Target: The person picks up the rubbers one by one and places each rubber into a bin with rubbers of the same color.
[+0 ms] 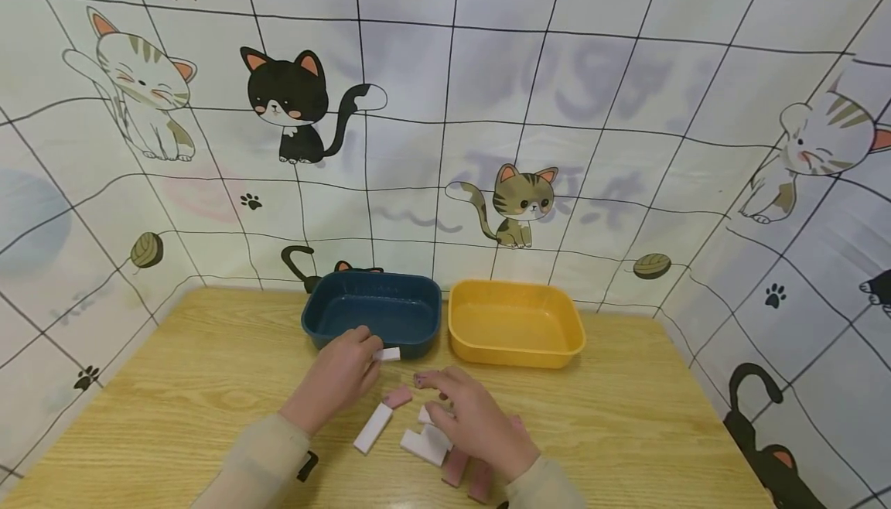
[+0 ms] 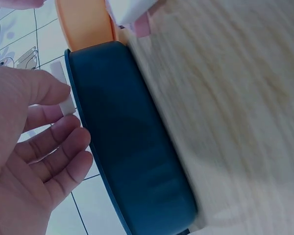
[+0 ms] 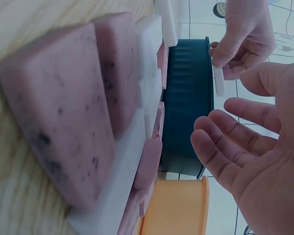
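Observation:
My left hand (image 1: 341, 374) pinches a small white rectangular block (image 1: 387, 354) between thumb and fingers, at the front rim of the dark blue bin (image 1: 418, 348). The left wrist view shows that block (image 2: 67, 105) end-on beside the bin's edge. Over the loose blocks hovers my right hand (image 1: 476, 416), its fingers loosely bent and apart, with nothing between them in the right wrist view. Beneath and around it lie white blocks (image 1: 421, 445) and speckled pink blocks (image 1: 455, 466), partly hidden by the hand. A lone white block (image 1: 373, 428) touches a pink piece (image 1: 398, 396) between the hands.
A yellow bin (image 1: 515, 354) stands right beside the blue one at the back of the wooden table (image 1: 626, 416). Behind them hangs a white cloth (image 1: 411, 145) printed with cats and grid lines. A small black object (image 1: 307, 466) shows by the left sleeve.

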Motion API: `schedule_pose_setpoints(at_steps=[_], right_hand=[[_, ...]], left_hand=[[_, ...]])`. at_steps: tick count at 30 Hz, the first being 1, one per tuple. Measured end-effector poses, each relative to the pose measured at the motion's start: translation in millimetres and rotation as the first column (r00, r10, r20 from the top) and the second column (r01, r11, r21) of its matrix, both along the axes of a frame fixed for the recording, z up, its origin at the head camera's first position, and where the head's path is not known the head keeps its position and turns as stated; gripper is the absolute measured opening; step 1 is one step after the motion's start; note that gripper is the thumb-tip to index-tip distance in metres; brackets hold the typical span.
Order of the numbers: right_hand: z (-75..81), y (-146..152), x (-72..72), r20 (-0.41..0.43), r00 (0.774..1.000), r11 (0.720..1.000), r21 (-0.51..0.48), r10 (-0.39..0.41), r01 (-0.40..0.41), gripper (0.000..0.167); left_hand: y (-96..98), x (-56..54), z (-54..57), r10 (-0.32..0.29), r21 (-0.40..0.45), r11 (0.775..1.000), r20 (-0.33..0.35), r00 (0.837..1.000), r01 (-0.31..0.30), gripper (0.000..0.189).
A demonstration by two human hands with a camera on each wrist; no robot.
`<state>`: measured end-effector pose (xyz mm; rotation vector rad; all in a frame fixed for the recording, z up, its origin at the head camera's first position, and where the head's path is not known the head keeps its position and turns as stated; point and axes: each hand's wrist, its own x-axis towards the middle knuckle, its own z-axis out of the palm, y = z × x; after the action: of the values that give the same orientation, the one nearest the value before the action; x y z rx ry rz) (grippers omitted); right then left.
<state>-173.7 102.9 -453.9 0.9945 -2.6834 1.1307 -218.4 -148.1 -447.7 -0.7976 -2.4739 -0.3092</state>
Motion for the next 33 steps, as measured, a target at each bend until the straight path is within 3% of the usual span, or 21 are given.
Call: schedule_pose_setpoints(at_steps=[8,18,33], right_hand=[[-0.6,6,-4.8,-0.008,0.999,0.999,-0.007,-0.039,0.039,0.035],[-1.2,11,-5.4,-0.005,0.997,0.997,0.029,-0.072,0.072,0.035],[-1.0,10,-5.9,0.034,0.997,0.997,0.028,-0.067,0.066,0.038]], left_hand=[[10.8,-13.6,3.0,0.029,0.027,0.999,-0.008,1.0,-0.029,0.008],[20.5,-32.6,3.1,0.092,0.029,0.995,0.079,0.993,-0.095,0.006],[36.3,-47.1,6.9,0.083,0.007,0.996,0.142,0.986,-0.085,0.005]])
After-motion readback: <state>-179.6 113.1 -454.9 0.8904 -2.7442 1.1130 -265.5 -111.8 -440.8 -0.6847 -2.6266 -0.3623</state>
